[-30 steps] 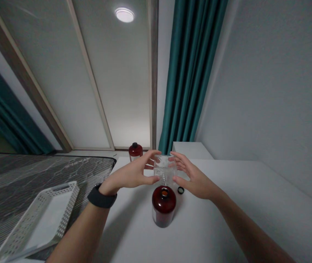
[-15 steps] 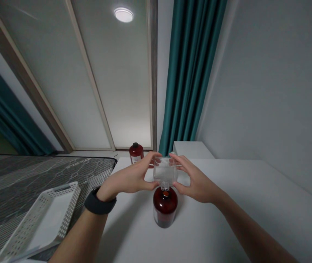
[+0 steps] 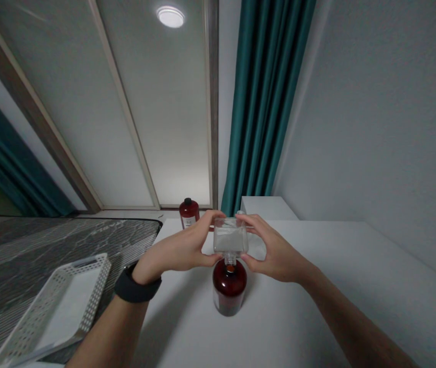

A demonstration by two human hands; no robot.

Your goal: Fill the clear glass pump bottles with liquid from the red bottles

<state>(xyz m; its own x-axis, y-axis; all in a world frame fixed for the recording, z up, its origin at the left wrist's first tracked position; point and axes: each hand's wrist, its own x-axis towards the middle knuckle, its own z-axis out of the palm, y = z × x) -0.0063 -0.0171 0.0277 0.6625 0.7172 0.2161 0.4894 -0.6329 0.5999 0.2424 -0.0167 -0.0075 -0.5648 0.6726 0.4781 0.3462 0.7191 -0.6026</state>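
Observation:
A clear glass bottle (image 3: pixel 231 239) is held upside down, its neck pointing down at the mouth of a dark red bottle (image 3: pixel 229 286) standing on the white table (image 3: pixel 279 327). My left hand (image 3: pixel 187 245), a black band on its wrist, grips the clear bottle from the left with thumb and fingers. From the other side my right hand (image 3: pixel 275 250) holds the same bottle, thumb low and fingers high. The two necks meet or nearly meet; I cannot tell whether they touch. Neither hand is on the red bottle.
Behind my left hand stands a second red bottle (image 3: pixel 189 212) with a black cap and white label. A white perforated basket (image 3: pixel 93 299) lies at the lower left beside the table. Beyond the far edge are a white box-like surface (image 3: pixel 269 207) and a teal curtain (image 3: pixel 267 102).
The view has shifted slightly. The clear bottle has turned a little in my hands and shows a flatter, more rectangular side. Both hands keep their hold.

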